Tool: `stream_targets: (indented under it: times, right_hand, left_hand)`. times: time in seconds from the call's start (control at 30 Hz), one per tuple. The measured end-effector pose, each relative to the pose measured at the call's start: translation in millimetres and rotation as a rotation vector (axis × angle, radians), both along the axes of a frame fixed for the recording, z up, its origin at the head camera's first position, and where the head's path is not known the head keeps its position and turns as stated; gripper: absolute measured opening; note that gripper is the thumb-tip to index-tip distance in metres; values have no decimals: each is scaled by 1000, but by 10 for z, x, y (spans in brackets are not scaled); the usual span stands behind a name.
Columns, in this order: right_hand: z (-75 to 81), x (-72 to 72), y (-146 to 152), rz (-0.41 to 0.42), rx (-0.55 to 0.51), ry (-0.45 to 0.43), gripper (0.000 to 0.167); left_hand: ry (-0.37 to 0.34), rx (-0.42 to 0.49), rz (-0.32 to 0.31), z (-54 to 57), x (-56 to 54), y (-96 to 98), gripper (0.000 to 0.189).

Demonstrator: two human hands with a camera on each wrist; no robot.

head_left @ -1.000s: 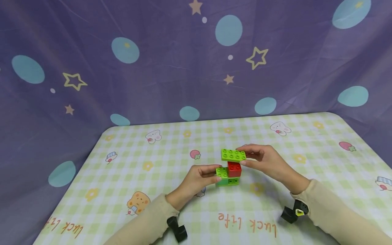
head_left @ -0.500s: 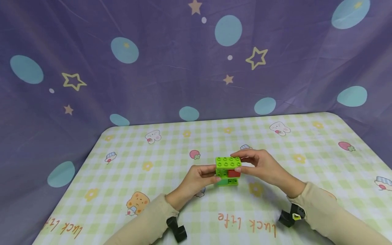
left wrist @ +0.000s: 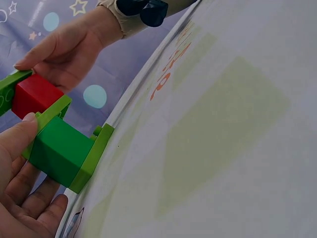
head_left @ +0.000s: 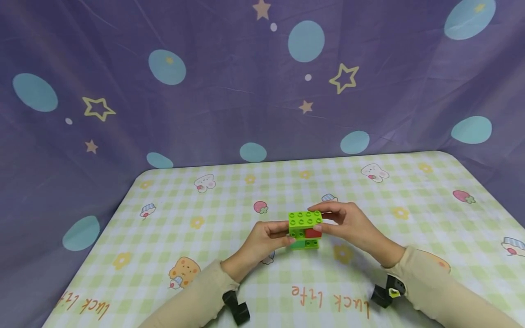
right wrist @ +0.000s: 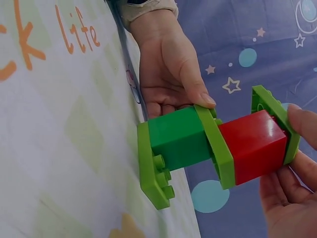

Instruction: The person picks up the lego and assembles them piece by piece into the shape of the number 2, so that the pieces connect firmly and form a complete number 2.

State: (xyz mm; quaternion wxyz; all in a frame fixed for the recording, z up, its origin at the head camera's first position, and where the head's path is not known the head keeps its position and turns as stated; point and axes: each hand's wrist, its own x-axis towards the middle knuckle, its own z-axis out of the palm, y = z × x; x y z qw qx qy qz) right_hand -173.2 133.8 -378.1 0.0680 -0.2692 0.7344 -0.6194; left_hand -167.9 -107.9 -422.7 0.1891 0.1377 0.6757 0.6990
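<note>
A stack of toy building bricks stands at the middle of the table. Its top light green plate (head_left: 305, 219) lies over a red brick (right wrist: 253, 146), which sits on one end of a middle light green plate (right wrist: 216, 148). Below come a dark green brick (right wrist: 179, 136) and a bottom light green plate (right wrist: 151, 166) by the tabletop. From the left, my left hand (head_left: 262, 238) grips the stack, thumb at the middle plate. My right hand (head_left: 350, 222) pinches the right end of the top plate between thumb and fingers. The top plate's other end overhangs.
A checked tablecloth (head_left: 229, 200) with printed flowers, animals and lettering covers the table. Behind its back edge hangs a purple curtain (head_left: 221, 109) with stars and blue ovals. Black wrist mounts (head_left: 236, 308) sit under both sleeves.
My right hand has brought the top light green plate left and down onto the red brick, lining it up with the stack. My left hand has kept its grip in place.
</note>
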Motion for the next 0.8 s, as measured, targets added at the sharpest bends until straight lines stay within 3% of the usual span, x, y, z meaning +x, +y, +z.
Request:
stream_targets:
  times: [0.47, 0.8]
  right_hand:
    - [-13, 4, -5, 17, -25, -36, 31]
    - [-3, -14, -8, 10, 32, 70, 29]
  left_hand:
    - [-3, -8, 20, -11, -7, 14, 43]
    - [14, 4, 5, -6, -5, 8, 42]
